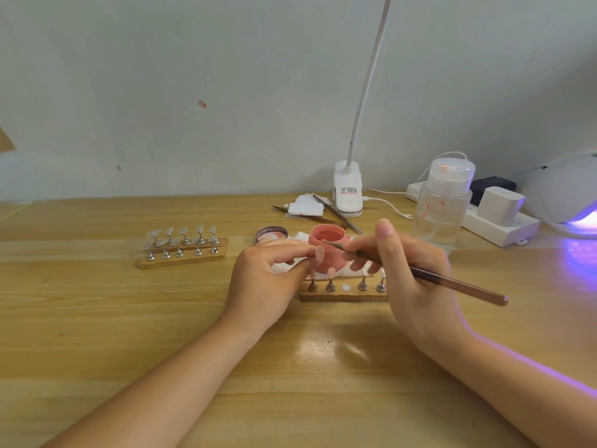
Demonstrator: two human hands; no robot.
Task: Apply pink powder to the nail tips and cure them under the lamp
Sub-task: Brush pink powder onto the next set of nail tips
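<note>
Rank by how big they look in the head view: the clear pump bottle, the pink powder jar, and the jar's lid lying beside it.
1. Clear pump bottle, clearly largest.
2. Pink powder jar, partly hidden by fingers.
3. Lid, smallest.

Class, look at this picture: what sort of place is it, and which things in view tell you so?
Probably a home nail-art practice desk rather than a salon: wooden stands of practice nail tips, an open jar of pink powder and a glowing curing lamp sit on a plain wooden table against a bare wall.

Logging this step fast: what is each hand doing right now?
Left hand: pinches a pink nail tip beside the powder jar.
Right hand: grips the brush, its tip at the jar.
</note>
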